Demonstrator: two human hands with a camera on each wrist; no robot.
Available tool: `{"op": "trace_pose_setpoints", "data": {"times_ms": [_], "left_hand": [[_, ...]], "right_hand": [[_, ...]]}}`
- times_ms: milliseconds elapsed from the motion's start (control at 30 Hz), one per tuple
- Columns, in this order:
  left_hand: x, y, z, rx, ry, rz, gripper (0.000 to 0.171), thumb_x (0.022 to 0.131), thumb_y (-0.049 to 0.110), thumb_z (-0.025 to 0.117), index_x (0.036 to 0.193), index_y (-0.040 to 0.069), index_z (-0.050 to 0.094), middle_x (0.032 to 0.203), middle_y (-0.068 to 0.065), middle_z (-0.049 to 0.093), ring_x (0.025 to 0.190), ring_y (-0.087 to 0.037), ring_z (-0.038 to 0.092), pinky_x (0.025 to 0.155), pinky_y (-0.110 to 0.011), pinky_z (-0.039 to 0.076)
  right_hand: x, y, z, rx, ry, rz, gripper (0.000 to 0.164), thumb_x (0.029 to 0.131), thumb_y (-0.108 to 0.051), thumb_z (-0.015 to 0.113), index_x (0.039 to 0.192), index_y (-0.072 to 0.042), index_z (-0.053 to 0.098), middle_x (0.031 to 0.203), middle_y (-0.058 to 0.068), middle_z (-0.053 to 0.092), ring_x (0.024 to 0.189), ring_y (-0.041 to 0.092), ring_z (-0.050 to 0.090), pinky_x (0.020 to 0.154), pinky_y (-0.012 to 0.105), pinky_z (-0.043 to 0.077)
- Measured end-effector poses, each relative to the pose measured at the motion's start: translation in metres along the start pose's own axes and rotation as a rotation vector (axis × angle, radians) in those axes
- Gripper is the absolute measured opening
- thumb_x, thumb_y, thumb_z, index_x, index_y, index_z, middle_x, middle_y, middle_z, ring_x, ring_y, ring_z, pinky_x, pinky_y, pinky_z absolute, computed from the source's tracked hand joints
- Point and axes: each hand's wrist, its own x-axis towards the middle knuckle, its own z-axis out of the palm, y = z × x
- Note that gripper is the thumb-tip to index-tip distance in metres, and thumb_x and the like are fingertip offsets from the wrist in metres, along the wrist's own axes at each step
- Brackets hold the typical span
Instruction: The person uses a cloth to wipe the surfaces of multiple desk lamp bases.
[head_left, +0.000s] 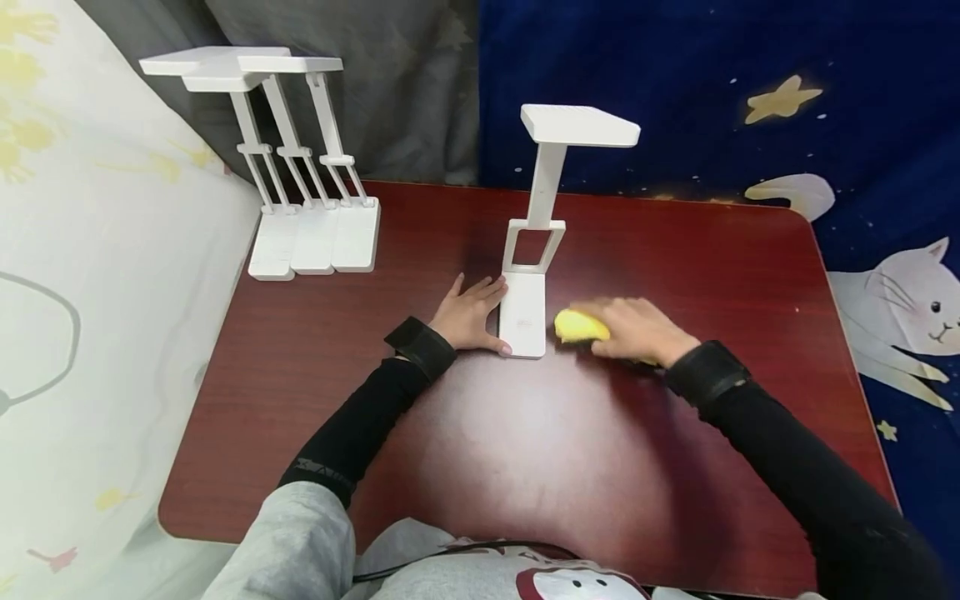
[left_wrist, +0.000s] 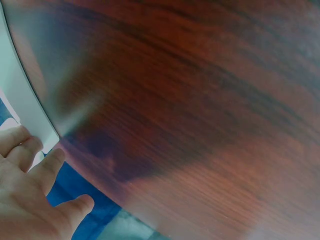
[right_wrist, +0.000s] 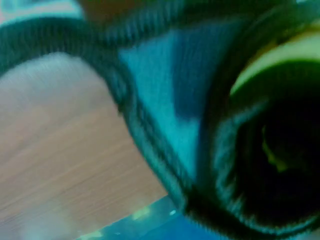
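A white folding desk lamp (head_left: 522,312) stands upright on the table, its flat head raised over two hinged arm sections. My left hand (head_left: 467,318) lies at the left side of the lamp's base, fingers spread, with fingertips and thumb touching its edge. In the left wrist view the fingers (left_wrist: 47,167) reach the white base (left_wrist: 30,107). Just right of the base, my right hand (head_left: 637,327) grips a bunched yellow cloth (head_left: 580,326), low over the table. Dark wristband fabric (right_wrist: 150,125) fills much of the right wrist view and hides that hand.
Several white lamps (head_left: 315,242) of the same kind stand side by side at the back left of the reddish-brown table (head_left: 360,333). A blue curtain (head_left: 675,83) with stars and cats hangs behind, with a grey curtain (head_left: 405,92) beside it and white patterned fabric on the left.
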Motion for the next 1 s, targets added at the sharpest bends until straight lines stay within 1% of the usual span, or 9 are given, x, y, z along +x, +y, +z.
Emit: {"op": "trace_pose_setpoints", "data": {"times_ms": [100,200,267,333,433,567,800,1000], "left_hand": [[-0.001,0.001,0.003,0.004,0.007,0.003,0.109,0.06,0.073,0.062,0.143,0.011,0.026,0.148,-0.001,0.021,0.135,-0.016,0.019,0.107,-0.049,0.004],[-0.001,0.002,0.007,0.005,0.006,0.013,0.11,0.06,0.074,0.06,0.143,0.011,0.026,0.148,-0.001,0.022,0.135,-0.017,0.02,0.107,-0.05,0.004],[-0.002,0.002,0.009,0.009,0.004,0.016,0.111,0.059,0.075,0.06,0.143,0.011,0.026,0.148,-0.001,0.022,0.135,-0.017,0.02,0.107,-0.05,0.005],[-0.001,0.002,0.008,0.009,0.004,0.013,0.111,0.059,0.075,0.06,0.143,0.011,0.026,0.148,-0.001,0.021,0.135,-0.017,0.02,0.107,-0.05,0.005],[0.0,0.002,0.004,0.009,0.006,0.0,0.11,0.059,0.074,0.061,0.143,0.011,0.026,0.148,-0.001,0.021,0.135,-0.017,0.019,0.107,-0.049,0.004],[0.001,0.001,0.001,0.014,0.0,-0.005,0.109,0.06,0.073,0.062,0.143,0.011,0.026,0.148,-0.001,0.021,0.136,-0.016,0.018,0.107,-0.049,0.004],[0.001,0.001,0.001,0.025,-0.003,-0.004,0.109,0.06,0.074,0.06,0.143,0.011,0.026,0.148,-0.001,0.021,0.135,-0.017,0.018,0.107,-0.049,0.004],[0.001,0.001,0.0,0.028,-0.004,-0.006,0.109,0.061,0.074,0.059,0.143,0.011,0.026,0.149,-0.001,0.019,0.136,-0.017,0.018,0.107,-0.049,0.002]], "right_hand": [[0.021,0.009,-0.004,-0.04,0.072,0.145,0.063,0.071,-0.026,0.068,0.13,-0.014,0.047,0.102,0.012,0.059,0.077,0.024,0.055,0.057,0.043,0.045],[0.04,0.01,-0.002,-0.07,0.086,0.264,0.062,0.073,-0.026,0.065,0.13,-0.013,0.045,0.101,0.015,0.059,0.08,0.029,0.057,0.057,0.046,0.046],[0.051,0.007,-0.001,-0.086,0.075,0.303,0.061,0.074,-0.026,0.065,0.13,-0.012,0.046,0.102,0.016,0.059,0.083,0.03,0.057,0.06,0.048,0.046],[0.058,0.003,0.0,-0.106,0.065,0.309,0.059,0.074,-0.025,0.065,0.129,-0.011,0.047,0.102,0.017,0.059,0.084,0.03,0.057,0.062,0.049,0.046],[0.062,-0.003,0.0,-0.139,0.07,0.282,0.058,0.073,-0.024,0.065,0.127,-0.01,0.049,0.102,0.017,0.059,0.085,0.03,0.057,0.064,0.05,0.047],[0.055,-0.011,0.002,-0.19,0.07,0.223,0.059,0.072,-0.023,0.067,0.127,-0.01,0.05,0.103,0.018,0.06,0.084,0.031,0.059,0.063,0.048,0.048],[0.027,-0.027,0.014,-0.24,0.086,0.095,0.061,0.07,-0.023,0.07,0.127,-0.009,0.052,0.106,0.019,0.059,0.083,0.033,0.06,0.058,0.047,0.049],[0.001,-0.038,0.027,-0.233,0.108,0.013,0.061,0.068,-0.023,0.072,0.125,-0.01,0.052,0.105,0.018,0.059,0.084,0.032,0.06,0.059,0.044,0.049]]}}
